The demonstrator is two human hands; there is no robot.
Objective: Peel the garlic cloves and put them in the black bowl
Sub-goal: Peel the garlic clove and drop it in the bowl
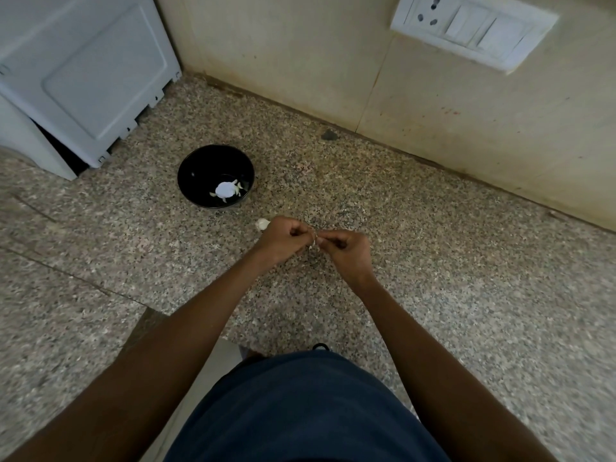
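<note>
- Left hand (281,240) and right hand (346,251) meet over the middle of the speckled table (433,278), fingers curled, pinching a small garlic clove (314,240) between their tips; thin skin hangs from it
- Black bowl (196,168) stands on the table beyond and left of the hands, apart from them, with a few pale peeled cloves (237,187) and a bright white patch at its bottom
- A garlic piece (262,223) lies on the table just beside the left hand, between it and the bowl
- White appliance (83,71) fills the far left corner, its edge near the bowl
- Wall (300,55) bounds the table behind, with a switch plate (473,28) at upper right
- Bare table stretches right of the hands up to the wall, and left of the forearms
</note>
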